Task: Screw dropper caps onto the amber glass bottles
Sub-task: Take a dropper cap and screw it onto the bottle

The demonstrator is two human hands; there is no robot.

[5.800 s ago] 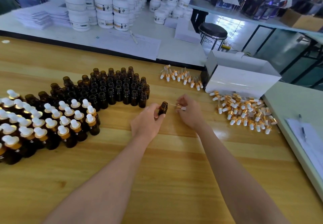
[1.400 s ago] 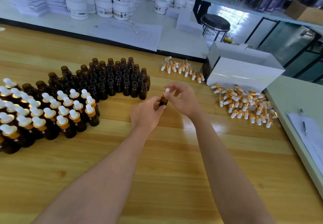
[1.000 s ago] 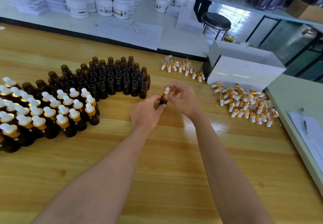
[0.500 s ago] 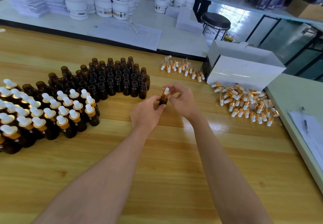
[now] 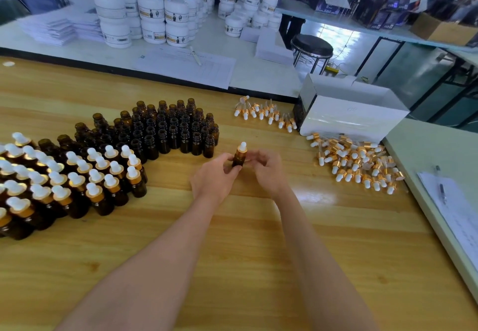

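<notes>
No legible text anywhere. Jars (image 5: 152, 14) carry banded labels, print too small to read. Sheet (image 5: 186, 69) on the far counter (image 5: 258, 77): ruled form, blurred. Faint mark on the box (image 5: 349, 121), unreadable. Paper (image 5: 457, 211) at right: same.

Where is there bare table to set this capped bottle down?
Free: the near side of the light wooden table, and the gap between uncapped amber glass bottles and the short row of gold-collared dropper caps. Crowded: capped amber bottles left; loose dropper-cap pile by the white box right.
</notes>
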